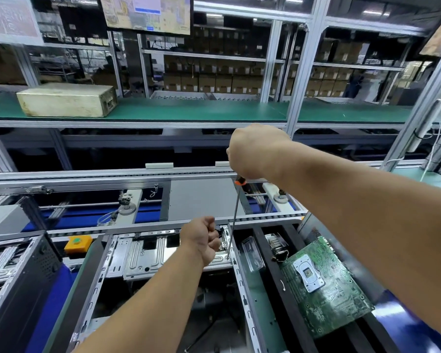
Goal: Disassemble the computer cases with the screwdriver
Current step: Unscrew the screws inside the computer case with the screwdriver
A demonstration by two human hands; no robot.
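Observation:
An open metal computer case [143, 253] lies in front of me on the workbench, its silver inner plate facing up. My right hand [255, 151] grips the handle of a long screwdriver [233, 220], held nearly upright. Only the orange collar and thin shaft show below the fist. The tip reaches the case's inner plate near its right rail. My left hand [201, 238] hovers inside the case just left of the shaft, fingers curled round a small dark part; what it is cannot be made out.
A green motherboard [326, 284] lies on a black tray to the right, with a clear plastic piece [252, 253] beside it. Another dark case [18, 271] stands at the left. An orange button box [78, 244] and a conveyor [201, 200] run behind. A beige box [66, 99] sits on the upper shelf.

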